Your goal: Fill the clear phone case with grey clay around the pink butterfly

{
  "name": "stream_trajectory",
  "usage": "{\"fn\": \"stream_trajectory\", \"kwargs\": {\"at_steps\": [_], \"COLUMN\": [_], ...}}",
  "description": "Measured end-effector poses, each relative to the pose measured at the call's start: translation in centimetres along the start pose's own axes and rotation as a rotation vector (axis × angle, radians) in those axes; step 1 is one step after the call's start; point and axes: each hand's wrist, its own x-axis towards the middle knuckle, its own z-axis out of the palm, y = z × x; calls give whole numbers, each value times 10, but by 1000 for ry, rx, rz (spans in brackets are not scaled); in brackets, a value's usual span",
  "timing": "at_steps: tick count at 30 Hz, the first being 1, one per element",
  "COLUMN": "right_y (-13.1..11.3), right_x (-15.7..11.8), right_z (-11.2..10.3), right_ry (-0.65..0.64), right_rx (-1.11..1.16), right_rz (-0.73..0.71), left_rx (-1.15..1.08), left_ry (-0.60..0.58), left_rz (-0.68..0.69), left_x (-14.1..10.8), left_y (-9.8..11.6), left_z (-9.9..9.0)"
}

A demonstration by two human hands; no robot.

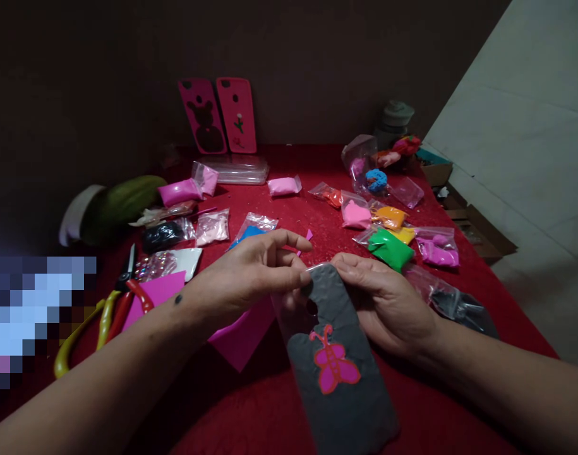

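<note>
A grey phone case (338, 360) with a pink butterfly on it lies tilted over the red table (317, 215). My left hand (251, 275) pinches its top left edge with thumb and fingers. My right hand (388, 303) holds the case's top right side from beneath. A pink foam sheet (244, 335) lies under my left wrist.
Several small bags of coloured clay lie about: green (390, 248), orange (388, 217), pink (355, 215), magenta (438, 253), black (163, 236). Two pink phone cases (220, 115) lean on the back wall. Scissors (127, 278) and yellow-handled pliers (84, 332) lie at left. A box (478, 230) stands right of the table.
</note>
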Motion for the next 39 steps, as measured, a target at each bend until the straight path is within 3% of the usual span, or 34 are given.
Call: {"fn": "stream_trajectory", "kwargs": {"at_steps": [8,12,23,31,39], "right_y": [0,0,2,2,2], "right_x": [-2,-3,-2,-1,-1], "right_z": [1,0,-2,-3,-2], "right_ry": [-8,-3,-1,-6,-25], "right_rx": [-6,-6,-18,-25,7], "right_rz": [-2,-5,18,22,23], "left_rx": [37,24,53,20,-31], "left_ry": [37,-3,22,57,2], "left_rz": [14,31,-66,-40,-38], "left_x": [0,0,0,-1,1], "left_y": [1,2,-4,-4,-2], "left_z": [3,3,18,14,10]}}
